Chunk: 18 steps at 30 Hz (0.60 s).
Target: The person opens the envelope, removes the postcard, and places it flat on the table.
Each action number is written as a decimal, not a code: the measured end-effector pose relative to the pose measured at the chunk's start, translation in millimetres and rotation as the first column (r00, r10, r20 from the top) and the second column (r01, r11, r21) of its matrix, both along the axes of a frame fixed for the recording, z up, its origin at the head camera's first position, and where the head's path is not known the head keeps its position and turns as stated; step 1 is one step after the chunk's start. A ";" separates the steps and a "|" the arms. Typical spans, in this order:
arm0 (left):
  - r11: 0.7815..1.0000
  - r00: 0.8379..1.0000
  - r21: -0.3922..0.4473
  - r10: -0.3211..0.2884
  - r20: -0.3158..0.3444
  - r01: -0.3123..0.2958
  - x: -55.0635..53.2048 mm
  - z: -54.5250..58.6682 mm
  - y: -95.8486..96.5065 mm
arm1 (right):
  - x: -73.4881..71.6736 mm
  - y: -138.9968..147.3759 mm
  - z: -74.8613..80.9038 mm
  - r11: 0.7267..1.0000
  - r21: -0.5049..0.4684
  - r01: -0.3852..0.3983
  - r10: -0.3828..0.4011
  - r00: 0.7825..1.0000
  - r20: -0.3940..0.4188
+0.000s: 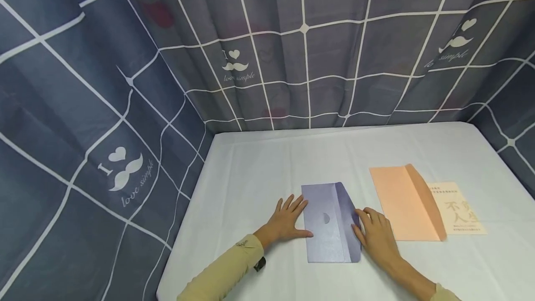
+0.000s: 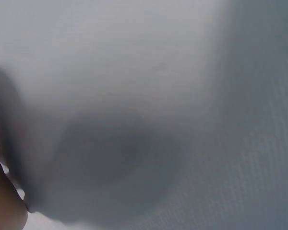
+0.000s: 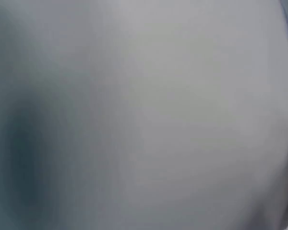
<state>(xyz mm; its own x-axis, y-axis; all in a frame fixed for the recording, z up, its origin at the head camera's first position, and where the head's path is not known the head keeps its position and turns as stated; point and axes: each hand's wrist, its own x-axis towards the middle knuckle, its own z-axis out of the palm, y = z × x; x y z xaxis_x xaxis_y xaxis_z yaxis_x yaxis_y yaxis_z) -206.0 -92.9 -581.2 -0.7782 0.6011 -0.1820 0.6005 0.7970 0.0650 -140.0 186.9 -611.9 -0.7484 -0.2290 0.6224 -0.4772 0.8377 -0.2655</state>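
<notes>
A purple envelope [image 1: 323, 240] lies on the white-covered table, its flap side up and the darker flap [image 1: 349, 226] opened out to the right. My left hand [image 1: 286, 222] rests flat at the envelope's left edge, fingers spread, with the thumb tip over that edge. At the other side, my right hand [image 1: 378, 236] pinches the outer edge of the flap with bent fingers, the thumb lying over it. Only a sliver of the left hand [image 2: 5, 206] shows in the left wrist view. The right wrist view is mostly blurred white cloth.
Right of the right hand lies an orange envelope [image 1: 403, 203] with its flap unfolded. Partly under that flap is a cream card [image 1: 461, 212] with printed characters. A dark grid-patterned curtain [image 1: 276, 68] hangs behind and beside the table [image 1: 251, 166].
</notes>
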 end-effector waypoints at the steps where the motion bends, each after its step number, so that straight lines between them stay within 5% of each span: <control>1: 1.000 1.000 -0.003 0.001 -0.005 -0.001 -0.2 -0.9 -1.1 | -0.2 2.8 -1.0 1.000 0.012 0.006 -0.006 1.000 -0.006; 6: 1.000 1.000 -0.007 0.002 -0.001 -0.003 0.4 0.6 -1.3 | -3.3 -1.2 0.9 0.997 0.072 -0.016 0.016 1.000 -0.001; 8: 1.000 1.000 -0.010 0.003 0.004 -0.003 0.7 2.6 -0.4 | -6.9 -6.6 8.0 0.998 0.064 0.000 -0.007 0.994 0.108; 10: 1.000 1.000 -0.012 0.004 0.009 -0.004 0.8 4.4 0.2 | -13.4 -13.1 20.4 0.999 0.018 0.040 -0.043 0.958 0.282; 12: 1.000 1.000 -0.014 0.004 0.012 -0.004 0.9 6.1 0.6 | -21.7 -19.7 35.9 0.992 -0.072 0.099 -0.048 0.856 0.515; 14: 1.000 1.000 -0.017 0.003 0.016 -0.003 1.1 7.0 0.9 | -30.6 -26.1 51.3 0.971 -0.166 0.170 -0.002 0.706 0.709; 16: 1.000 1.000 -0.025 0.000 0.018 0.000 1.6 7.2 0.9 | -37.5 -32.9 62.5 0.938 -0.250 0.240 0.080 0.551 0.831; 18: 0.999 1.000 -0.038 -0.001 0.022 0.002 2.1 7.3 0.7 | -41.6 -39.9 69.2 0.910 -0.307 0.278 0.160 0.448 0.880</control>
<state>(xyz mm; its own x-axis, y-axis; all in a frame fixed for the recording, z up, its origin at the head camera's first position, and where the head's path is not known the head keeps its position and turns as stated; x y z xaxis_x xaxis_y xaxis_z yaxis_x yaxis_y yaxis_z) -204.0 -92.2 -573.9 -0.7728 0.5946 -0.2219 0.6004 0.7982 0.0481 -181.6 147.1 -542.7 -0.9278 -0.0900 -0.3621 0.2451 0.5847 -0.7733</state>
